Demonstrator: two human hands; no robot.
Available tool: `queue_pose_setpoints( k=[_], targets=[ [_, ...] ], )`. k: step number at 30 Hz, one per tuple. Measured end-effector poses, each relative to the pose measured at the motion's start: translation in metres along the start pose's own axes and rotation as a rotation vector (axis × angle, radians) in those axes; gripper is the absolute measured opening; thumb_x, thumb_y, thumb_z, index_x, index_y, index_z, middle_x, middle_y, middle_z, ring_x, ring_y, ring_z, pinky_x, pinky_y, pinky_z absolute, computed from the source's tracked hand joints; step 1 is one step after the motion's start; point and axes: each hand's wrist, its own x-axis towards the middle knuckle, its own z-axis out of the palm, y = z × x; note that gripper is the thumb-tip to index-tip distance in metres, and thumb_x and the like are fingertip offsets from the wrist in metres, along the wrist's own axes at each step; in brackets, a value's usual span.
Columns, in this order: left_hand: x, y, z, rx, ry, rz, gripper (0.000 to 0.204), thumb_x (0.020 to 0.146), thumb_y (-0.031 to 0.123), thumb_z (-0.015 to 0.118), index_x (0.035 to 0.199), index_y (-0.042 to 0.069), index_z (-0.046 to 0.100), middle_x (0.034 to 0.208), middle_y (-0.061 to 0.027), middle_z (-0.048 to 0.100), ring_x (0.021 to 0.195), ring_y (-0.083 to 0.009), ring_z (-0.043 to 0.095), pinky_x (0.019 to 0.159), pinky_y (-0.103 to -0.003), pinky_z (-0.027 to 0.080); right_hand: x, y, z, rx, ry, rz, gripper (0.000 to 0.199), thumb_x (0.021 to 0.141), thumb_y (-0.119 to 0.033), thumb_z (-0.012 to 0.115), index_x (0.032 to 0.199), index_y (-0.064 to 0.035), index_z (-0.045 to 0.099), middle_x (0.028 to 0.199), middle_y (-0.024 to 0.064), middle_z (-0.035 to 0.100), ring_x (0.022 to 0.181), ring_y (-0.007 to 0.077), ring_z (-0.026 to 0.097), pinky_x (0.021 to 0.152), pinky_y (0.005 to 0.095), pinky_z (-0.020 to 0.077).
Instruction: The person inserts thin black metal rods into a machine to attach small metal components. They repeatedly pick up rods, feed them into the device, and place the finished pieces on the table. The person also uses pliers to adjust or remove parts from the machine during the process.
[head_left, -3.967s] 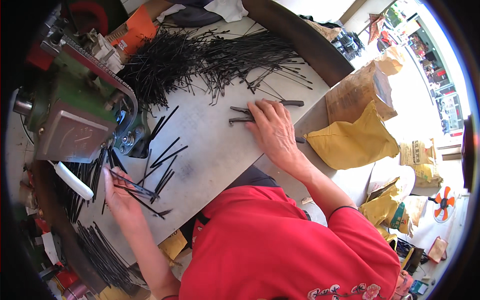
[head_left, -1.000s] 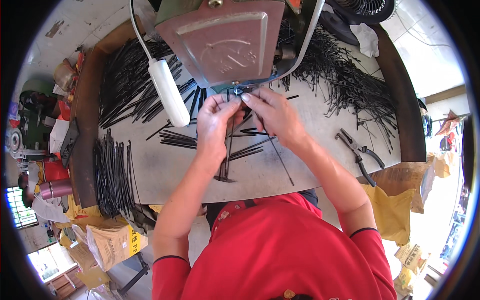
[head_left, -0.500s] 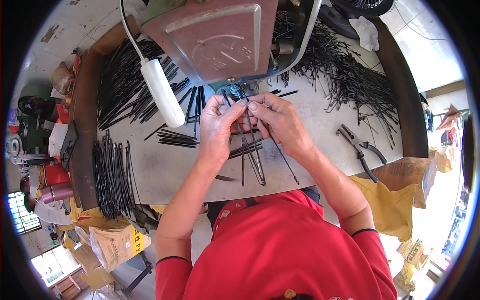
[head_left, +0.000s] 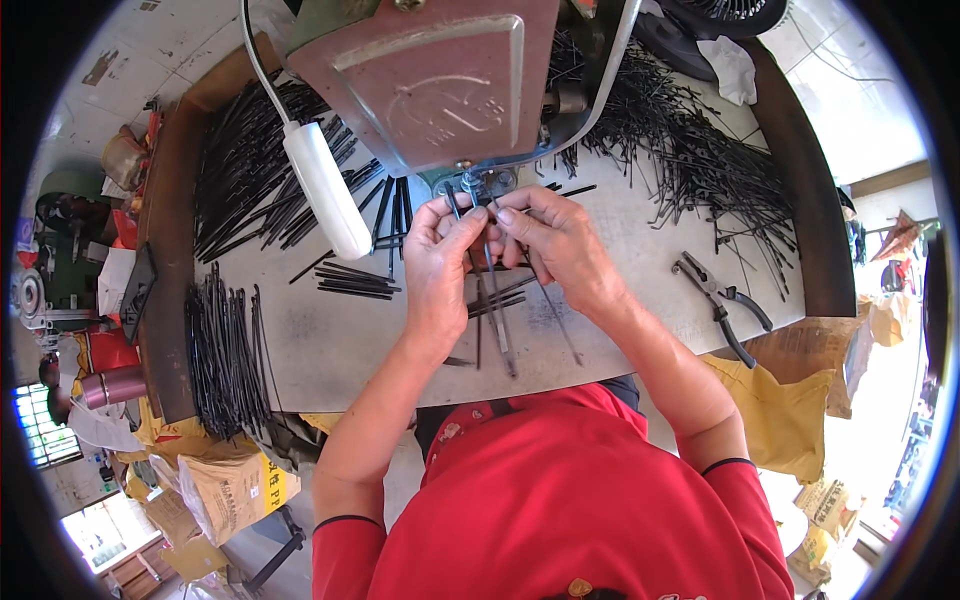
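Observation:
My left hand (head_left: 436,255) and my right hand (head_left: 562,245) are close together in front of the machine's lower end, both closed. Between my left thumb and fingers are thin black metal rods (head_left: 498,325), whose lower ends hang toward the table's front edge. A further thin rod (head_left: 558,318) slants down to the right from my right hand's pinch. How the rods meet at my fingertips is partly hidden. Just beyond my fingers is the machine's metal working end (head_left: 488,183), under its reddish-brown housing (head_left: 430,90).
Black strips (head_left: 270,170) are heaped at the left, with a bundle of rods (head_left: 222,350) nearer me. Tangled rods (head_left: 690,150) cover the back right. Black-handled pliers (head_left: 722,300) lie at the right. A white lamp (head_left: 327,190) hangs at left; raised sides (head_left: 165,250) bound the table.
Both hands have drawn slightly toward me, away from the machine's working end. The held rods have shifted with them, their lower ends swinging a little left and blurring.

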Motion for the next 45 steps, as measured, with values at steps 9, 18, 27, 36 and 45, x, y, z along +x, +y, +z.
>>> queue_pose_setpoints(
  k=[9,18,27,36,45],
  targets=[
    [0.005,0.01,-0.003,-0.016,0.065,-0.011,0.018,0.086,0.01,0.065,0.101,0.0,0.06,0.077,-0.0029,0.061,0.064,-0.0083,0.056,0.056,-0.02,0.046,0.005,-0.007,0.001,-0.104,0.024,0.06,0.022,0.093,-0.019,0.055,0.101,0.0013,0.059,0.054,0.0009,0.053,0.042,0.0065,0.044,0.038,0.0232,0.032],
    [0.015,0.013,-0.004,0.033,0.031,-0.036,0.022,0.085,0.005,0.066,0.104,0.001,0.057,0.082,-0.003,0.061,0.067,-0.0079,0.058,0.058,-0.021,0.051,0.018,0.002,0.012,-0.015,0.07,-0.026,0.022,0.094,-0.022,0.055,0.099,-0.0004,0.059,0.061,0.0004,0.054,0.044,0.0041,0.042,0.037,0.0193,0.0283],
    [0.014,0.015,0.002,0.034,0.067,-0.024,0.021,0.085,0.006,0.065,0.105,0.001,0.058,0.081,-0.0017,0.061,0.067,-0.0069,0.058,0.058,-0.02,0.048,0.022,-0.002,0.015,0.041,0.098,-0.073,0.019,0.093,-0.013,0.055,0.094,0.0055,0.059,0.067,0.0044,0.058,0.048,0.0065,0.048,0.042,0.0219,0.0358],
    [0.016,0.014,0.0,0.037,0.036,-0.022,0.023,0.084,0.007,0.065,0.105,0.001,0.058,0.077,-0.0015,0.061,0.064,-0.0069,0.058,0.057,-0.02,0.047,0.022,-0.002,0.013,0.113,0.075,-0.05,0.019,0.093,-0.013,0.056,0.096,0.0049,0.059,0.068,0.0027,0.057,0.048,0.0053,0.046,0.04,0.0205,0.0341],
    [0.019,0.016,-0.003,0.035,0.017,-0.056,0.018,0.084,0.005,0.065,0.1,0.002,0.059,0.078,-0.0039,0.063,0.064,-0.0094,0.058,0.056,-0.021,0.047,0.025,-0.004,0.01,0.131,0.036,-0.021,0.02,0.091,-0.014,0.058,0.098,0.0041,0.062,0.07,0.0034,0.059,0.048,0.0057,0.047,0.04,0.0208,0.035]
  ],
)
